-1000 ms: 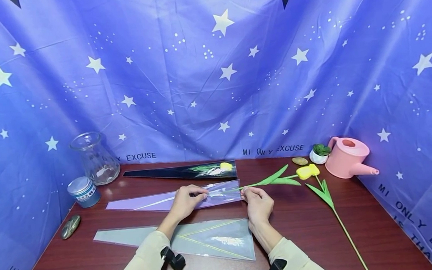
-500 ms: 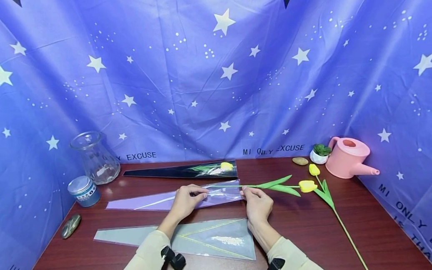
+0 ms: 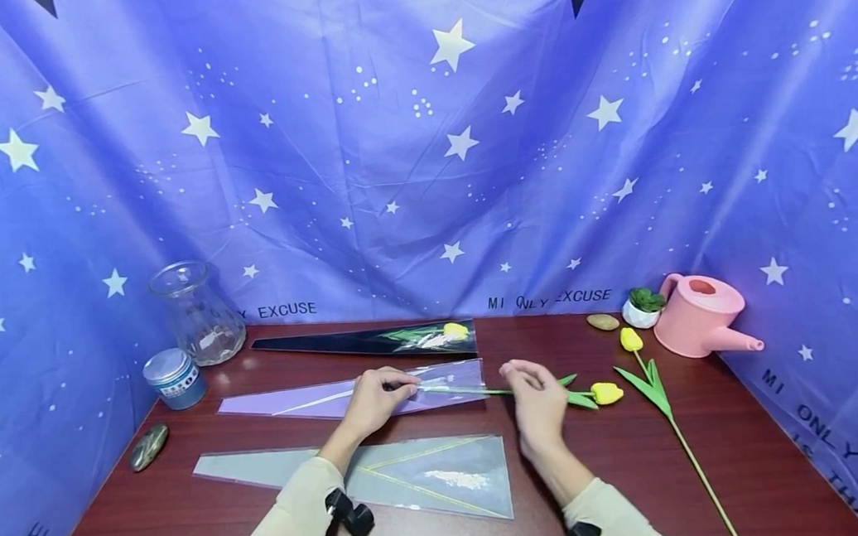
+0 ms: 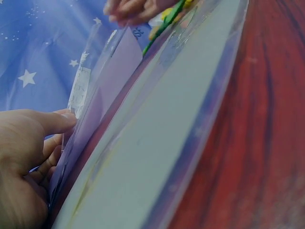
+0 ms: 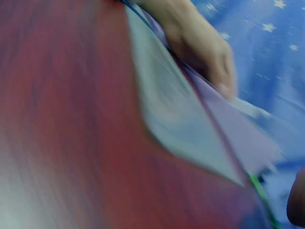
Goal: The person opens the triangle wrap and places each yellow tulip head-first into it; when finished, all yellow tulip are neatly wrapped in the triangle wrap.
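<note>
My left hand (image 3: 373, 401) pinches the clear upper film of a purple flower sleeve (image 3: 311, 399); in the left wrist view the film (image 4: 82, 90) stands lifted off the purple backing (image 4: 114, 78). A yellow tulip (image 3: 606, 393) lies with its stem running into the sleeve's wide right end, its leaves and bloom outside. Over the stem, just right of the sleeve, is my right hand (image 3: 541, 405), fingers loosely bent and holding nothing visible. It hides part of the stem and leaves. The right wrist view is blurred, showing the tulip's green stem (image 5: 259, 191) beyond the sleeve.
Nearest me lies a grey sleeve (image 3: 443, 466); behind, a black sleeve (image 3: 330, 345) holds a tulip. Another tulip (image 3: 654, 393) lies right. A glass vase (image 3: 205, 325), jar (image 3: 175, 381) and stone (image 3: 149, 447) stand left; a pink watering can (image 3: 702, 319) and potted plant (image 3: 643, 309) back right.
The tulip has swung toward me, its bloom now lower and apart from the other tulip. My right hand has let go of the sleeve's edge and moved right. My left hand keeps its pinch.
</note>
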Action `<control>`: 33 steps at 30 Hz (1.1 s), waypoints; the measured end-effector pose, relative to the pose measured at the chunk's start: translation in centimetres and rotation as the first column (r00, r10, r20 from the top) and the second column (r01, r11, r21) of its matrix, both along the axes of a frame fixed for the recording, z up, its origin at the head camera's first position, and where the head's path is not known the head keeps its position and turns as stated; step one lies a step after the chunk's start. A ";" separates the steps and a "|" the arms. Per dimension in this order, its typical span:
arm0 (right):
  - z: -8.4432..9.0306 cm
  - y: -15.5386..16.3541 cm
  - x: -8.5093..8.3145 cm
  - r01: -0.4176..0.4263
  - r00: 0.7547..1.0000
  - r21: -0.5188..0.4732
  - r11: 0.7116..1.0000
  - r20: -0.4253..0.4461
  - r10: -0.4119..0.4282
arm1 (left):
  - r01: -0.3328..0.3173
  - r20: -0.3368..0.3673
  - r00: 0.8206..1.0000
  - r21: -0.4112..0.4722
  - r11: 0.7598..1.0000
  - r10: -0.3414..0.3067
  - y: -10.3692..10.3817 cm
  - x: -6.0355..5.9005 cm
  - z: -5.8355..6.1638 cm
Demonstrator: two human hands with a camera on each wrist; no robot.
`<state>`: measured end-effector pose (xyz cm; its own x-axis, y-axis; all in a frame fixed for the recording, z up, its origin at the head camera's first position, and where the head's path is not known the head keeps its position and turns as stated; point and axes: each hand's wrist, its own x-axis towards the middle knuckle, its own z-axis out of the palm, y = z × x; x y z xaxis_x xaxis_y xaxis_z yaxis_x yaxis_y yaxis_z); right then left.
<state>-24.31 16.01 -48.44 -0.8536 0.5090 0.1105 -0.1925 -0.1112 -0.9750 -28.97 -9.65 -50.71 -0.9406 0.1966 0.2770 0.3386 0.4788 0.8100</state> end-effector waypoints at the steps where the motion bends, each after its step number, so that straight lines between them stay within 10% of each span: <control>1: 0.5 1.1 0.0 -0.007 1.000 0.038 0.999 -0.002 0.007 | 0.001 0.000 1.000 -0.001 1.000 -0.001 0.0 0.0 0.1; 6: 2.4 7.4 -0.1 -0.100 0.995 0.298 0.949 0.025 0.097 | 0.003 0.008 1.000 0.007 1.000 -0.003 0.0 0.0 0.2; 16: 1.3 18.1 -0.5 -0.350 0.931 0.666 0.659 0.169 0.324 | 0.005 0.013 1.000 -0.006 1.000 -0.005 -0.1 0.1 0.1; 22: 0.0 19.4 -0.6 -0.426 0.894 0.702 0.570 0.230 0.385 | 0.007 0.017 1.000 -0.004 1.000 -0.006 0.0 0.0 0.0; 33: -0.9 19.7 -0.6 -0.413 0.893 0.764 0.496 0.235 0.383 | 0.006 0.019 1.000 -0.007 1.000 -0.006 0.1 0.0 0.1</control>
<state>-24.86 35.75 -49.30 -0.9536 -0.1603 0.2547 -0.2975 0.6308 -0.7167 -28.98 -9.51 -50.63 -0.9443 0.2042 0.2580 0.3264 0.4829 0.8126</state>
